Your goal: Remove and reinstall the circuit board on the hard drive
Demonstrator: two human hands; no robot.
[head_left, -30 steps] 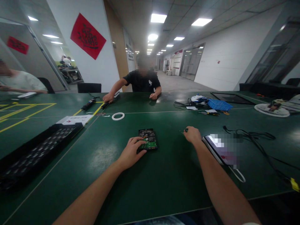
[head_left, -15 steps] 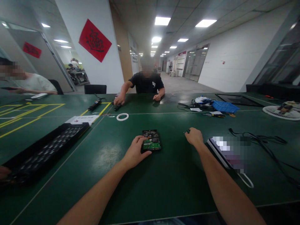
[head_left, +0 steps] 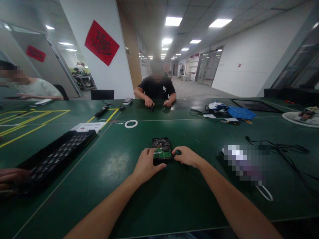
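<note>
A hard drive (head_left: 161, 146) lies flat on the green table in front of me, its green circuit board facing up. My left hand (head_left: 147, 162) holds it by the near left corner, fingers over the left side and thumb along the front. At the drive's right edge, my right hand (head_left: 185, 156) is closed around a small screwdriver (head_left: 178, 152). Only its rounded dark end shows clearly; whether its tip touches the drive is hidden by the fingers.
A long black tray (head_left: 59, 156) lies left, with another person's hand (head_left: 13, 176) at its near end. Beyond sit a white ring (head_left: 131, 124) and a co-worker (head_left: 158, 88) holding a dark tool. Rightward are a blurred-out device (head_left: 243, 164), black cables (head_left: 279, 147) and a blue basket (head_left: 241, 113).
My right hand has moved left with the screwdriver, up to the drive's right edge. My left hand stays on the drive. The co-worker opposite has drawn a dark tool closer to their body.
</note>
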